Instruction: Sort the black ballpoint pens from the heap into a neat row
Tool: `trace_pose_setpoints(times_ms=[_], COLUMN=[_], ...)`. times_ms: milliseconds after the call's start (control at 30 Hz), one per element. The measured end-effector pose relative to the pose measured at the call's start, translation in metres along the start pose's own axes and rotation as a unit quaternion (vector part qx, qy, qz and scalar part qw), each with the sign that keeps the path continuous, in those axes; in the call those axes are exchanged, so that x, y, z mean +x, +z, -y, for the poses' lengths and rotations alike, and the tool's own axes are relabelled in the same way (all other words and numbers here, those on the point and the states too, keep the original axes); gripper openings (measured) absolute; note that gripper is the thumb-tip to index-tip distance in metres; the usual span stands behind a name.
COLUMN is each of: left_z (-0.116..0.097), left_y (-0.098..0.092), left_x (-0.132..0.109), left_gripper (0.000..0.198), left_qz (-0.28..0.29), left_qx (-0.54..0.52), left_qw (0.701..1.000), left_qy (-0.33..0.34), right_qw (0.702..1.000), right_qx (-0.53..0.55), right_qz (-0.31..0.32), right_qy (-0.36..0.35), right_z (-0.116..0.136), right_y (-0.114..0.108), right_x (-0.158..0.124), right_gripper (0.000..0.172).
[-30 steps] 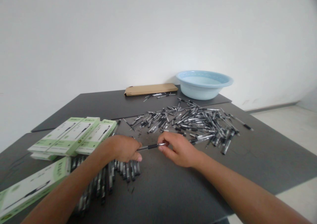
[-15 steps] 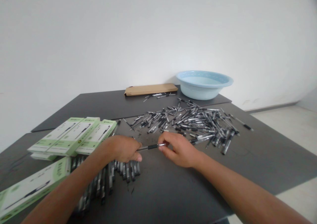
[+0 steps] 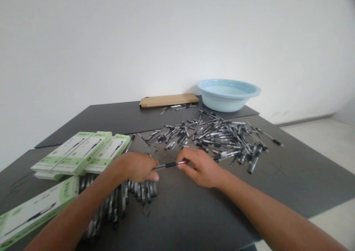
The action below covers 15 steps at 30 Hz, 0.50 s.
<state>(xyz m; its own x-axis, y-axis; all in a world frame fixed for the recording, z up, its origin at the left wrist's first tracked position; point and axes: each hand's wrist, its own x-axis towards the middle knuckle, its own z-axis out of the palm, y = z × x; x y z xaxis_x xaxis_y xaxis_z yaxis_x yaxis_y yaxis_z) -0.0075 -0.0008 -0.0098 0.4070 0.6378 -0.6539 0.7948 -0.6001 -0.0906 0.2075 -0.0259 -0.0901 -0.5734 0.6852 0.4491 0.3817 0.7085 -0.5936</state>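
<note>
Between my two hands a pen [image 3: 169, 165] with a clear barrel and black grip lies level above the dark table [image 3: 188, 210]. My left hand [image 3: 140, 166] is closed on its rear end. The thumb and forefinger of my right hand [image 3: 198, 166] pinch the silvery tip end. Under and beside my left hand lie rows of capped pens [image 3: 143, 192], partly hidden by my forearm. Beyond my right hand spreads a loose heap of uncapped pens [image 3: 219, 136].
Green and white pen boxes [image 3: 76, 151] are stacked at the left, with another pen box [image 3: 39, 210] nearer me. A light blue basin [image 3: 227, 99] stands at the back right. Beside it lies a flat brown cardboard piece [image 3: 169, 100], with a few thin pen parts [image 3: 180, 107] before it.
</note>
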Motion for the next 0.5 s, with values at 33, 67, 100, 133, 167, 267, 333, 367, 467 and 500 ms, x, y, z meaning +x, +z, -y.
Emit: trace_pose_setpoints(times_ms=[33,67,100,133,167,267,333,367,467,500], left_z=[0.0000,0.0000,0.0000,0.0001,0.0000,-0.0005,-0.0011,-0.0011,0.0013,0.0031], left_y=[0.0001,0.0002,0.0003,0.0002,0.0000,-0.0012,-0.0018,-0.0018,0.0013,0.0034], left_x=[-0.0001,-0.0002,-0.0003,-0.0003,-0.0004,-0.0003,-0.0001,0.0002,0.0019,0.0027], left_gripper=[0.039,0.038,0.037,0.037,0.037,0.039,0.040,0.041,0.041,0.040], left_qz=[-0.003,-0.004,-0.004,-0.003,-0.002,0.002,0.006,0.008,0.008,0.005], left_qx=[0.000,-0.003,-0.006,-0.010,-0.011,-0.002,0.000,0.000,-0.003,-0.005], left_qw=[1.000,1.000,1.000,1.000,1.000,1.000,1.000,1.000,1.000,1.000], left_qy=[0.000,0.001,0.001,0.002,0.002,0.000,0.000,0.000,0.000,0.002], right_qw=[1.000,1.000,1.000,1.000,1.000,1.000,1.000,1.000,1.000,1.000], right_qx=[0.001,0.003,0.005,0.006,0.006,0.003,0.000,-0.003,-0.012,-0.016], right_qz=[0.000,0.000,0.000,-0.001,-0.002,-0.006,-0.007,-0.007,-0.007,-0.007], right_qy=[0.006,0.012,0.014,0.015,0.012,0.002,0.004,0.006,0.012,0.013], right_z=[0.0000,0.0000,0.0000,0.0000,-0.0001,0.0000,-0.0001,-0.0002,-0.0012,-0.0017], right_y=[0.0003,0.0005,0.0007,0.0008,0.0008,0.0004,0.0000,0.0000,0.0005,0.0008], right_x=[-0.0004,-0.0008,-0.0011,-0.0014,-0.0014,-0.0008,-0.0002,0.0000,0.0003,0.0003], right_gripper=[0.004,0.006,0.008,0.009,0.009,0.005,0.004,0.003,0.002,0.003])
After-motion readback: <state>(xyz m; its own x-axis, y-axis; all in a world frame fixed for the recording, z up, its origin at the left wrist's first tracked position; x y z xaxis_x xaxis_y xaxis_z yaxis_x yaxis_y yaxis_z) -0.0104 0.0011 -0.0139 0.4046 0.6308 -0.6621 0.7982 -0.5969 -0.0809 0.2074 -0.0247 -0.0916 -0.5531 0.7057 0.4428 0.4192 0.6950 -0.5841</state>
